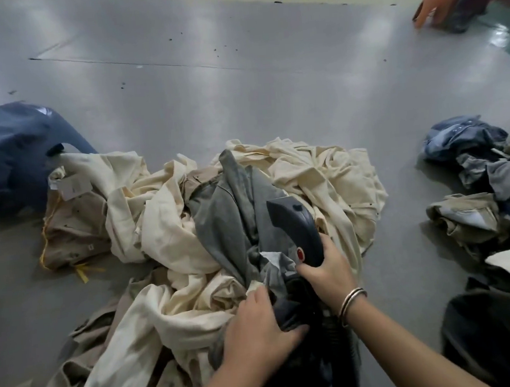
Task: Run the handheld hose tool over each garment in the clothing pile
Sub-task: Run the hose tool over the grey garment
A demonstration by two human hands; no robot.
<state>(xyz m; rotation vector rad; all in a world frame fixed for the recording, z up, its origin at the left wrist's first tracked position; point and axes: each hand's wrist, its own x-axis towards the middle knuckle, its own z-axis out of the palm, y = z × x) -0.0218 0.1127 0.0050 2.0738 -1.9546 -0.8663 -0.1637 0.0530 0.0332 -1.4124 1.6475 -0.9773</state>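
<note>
Grey floor (239, 96), glossy, lies bare beyond the clothing pile's (189, 230) far edge; a bare strip separates it from a second heap (490, 185) at right. Counted: two heaps, one navy bag (7, 156) touching the pile's left edge, two bangles (351, 303) (right wrist). Hose tool (297, 229), dark grey with a red button, sits on the grey garment (228, 217) mid-pile. Right hand (325, 276) wraps its handle, forearm angled in from lower right. Left hand (259, 331) is curled, gripping dark cloth beside it.
</note>
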